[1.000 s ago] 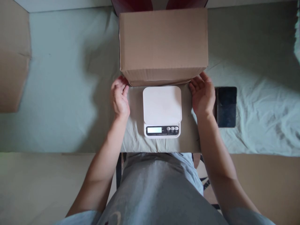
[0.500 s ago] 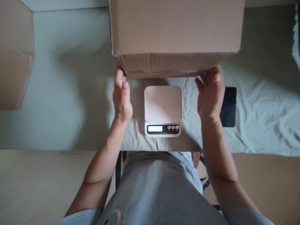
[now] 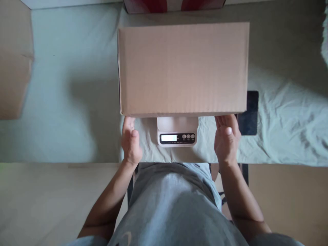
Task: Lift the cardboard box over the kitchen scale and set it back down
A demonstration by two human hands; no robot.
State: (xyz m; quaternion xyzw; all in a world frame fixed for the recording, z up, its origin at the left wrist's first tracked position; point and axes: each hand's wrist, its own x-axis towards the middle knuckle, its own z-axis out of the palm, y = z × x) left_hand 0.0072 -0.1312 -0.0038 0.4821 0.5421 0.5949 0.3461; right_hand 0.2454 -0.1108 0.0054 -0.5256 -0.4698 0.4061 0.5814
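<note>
Holds a cardboard box point(image 3: 183, 68) over a white digital scale point(image 3: 176, 128). Grips its near edge from below with left hand point(image 3: 131, 143) and right hand point(image 3: 227, 141).

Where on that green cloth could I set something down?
Two patches of green cloth look bare: a broad one between the cardboard at the left edge and the carton, and a rumpled one right of the phone. The middle is crowded: the carton hides part of the scale, left hand and right hand beside it.
</note>
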